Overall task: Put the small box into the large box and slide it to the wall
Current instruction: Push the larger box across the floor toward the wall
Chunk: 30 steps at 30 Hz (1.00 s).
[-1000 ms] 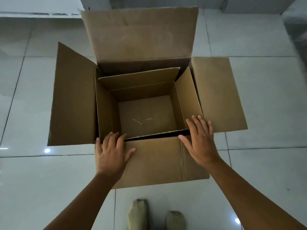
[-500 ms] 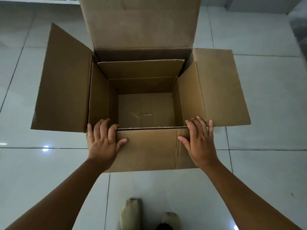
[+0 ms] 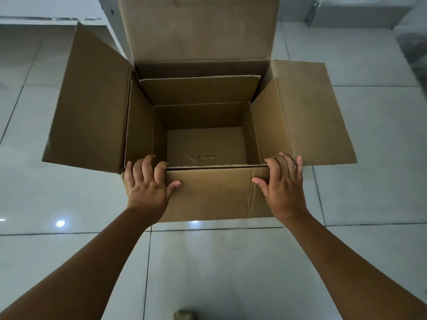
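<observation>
Where the tiled floor (image 3: 69, 199) meets the large cardboard box (image 3: 212, 192), the left hand (image 3: 147, 188) hooks its fingers over the near rim. The right hand (image 3: 283, 190) lies flat, fingers straight, on the near right corner. The small cardboard box (image 3: 203, 116) sits inside, top open. Beyond the upright far flap (image 3: 198, 28) is the wall (image 3: 46, 5).

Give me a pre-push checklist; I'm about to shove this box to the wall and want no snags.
1. Nesting: small brown cardboard box sits inside large brown cardboard box: ok.
2. Grip: left hand hooks the near rim: ok.
3. Push: right hand rests on the near side: ok.
4. Path: grey tiled floor behind raised far flap: cannot tell.
5. Contact with pale wall: cannot tell.
</observation>
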### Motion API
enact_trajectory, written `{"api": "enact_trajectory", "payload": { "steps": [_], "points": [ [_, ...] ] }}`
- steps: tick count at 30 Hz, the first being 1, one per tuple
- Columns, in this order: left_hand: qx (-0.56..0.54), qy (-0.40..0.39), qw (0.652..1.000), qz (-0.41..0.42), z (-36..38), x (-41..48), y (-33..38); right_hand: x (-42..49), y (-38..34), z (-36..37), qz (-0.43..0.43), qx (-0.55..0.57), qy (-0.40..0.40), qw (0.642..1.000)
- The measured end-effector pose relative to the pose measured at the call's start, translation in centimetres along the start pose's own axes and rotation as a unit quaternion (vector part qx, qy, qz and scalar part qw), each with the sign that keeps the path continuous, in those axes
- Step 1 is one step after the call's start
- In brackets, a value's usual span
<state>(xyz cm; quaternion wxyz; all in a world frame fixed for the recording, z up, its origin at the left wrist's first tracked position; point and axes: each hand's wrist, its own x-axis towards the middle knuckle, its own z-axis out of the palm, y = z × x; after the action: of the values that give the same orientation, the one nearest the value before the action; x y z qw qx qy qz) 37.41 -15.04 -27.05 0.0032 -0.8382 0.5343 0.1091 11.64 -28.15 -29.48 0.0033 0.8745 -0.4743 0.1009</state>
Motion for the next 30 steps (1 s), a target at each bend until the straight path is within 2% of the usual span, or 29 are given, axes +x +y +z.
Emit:
{"api": "enact_trajectory", "payload": {
  "steps": [14, 23, 30],
  "points": [
    [0.022, 0.003, 0.999, 0.022, -2.1, 14.0, 0.1, 11.5, 1.3, 1.9, 0.051, -0.005, 0.026, 0.998],
    [0.023, 0.088, 0.995, 0.041, -3.2, 23.6, 1.1, 21.6, 3.9, 4.1, 0.036, -0.004, 0.069, 0.997],
    [0.023, 0.122, 0.991, 0.045, -3.8, 30.9, 0.5, 28.4, 4.5, 6.0, 0.03, 0.016, 0.101, 0.994]
  ]
}}
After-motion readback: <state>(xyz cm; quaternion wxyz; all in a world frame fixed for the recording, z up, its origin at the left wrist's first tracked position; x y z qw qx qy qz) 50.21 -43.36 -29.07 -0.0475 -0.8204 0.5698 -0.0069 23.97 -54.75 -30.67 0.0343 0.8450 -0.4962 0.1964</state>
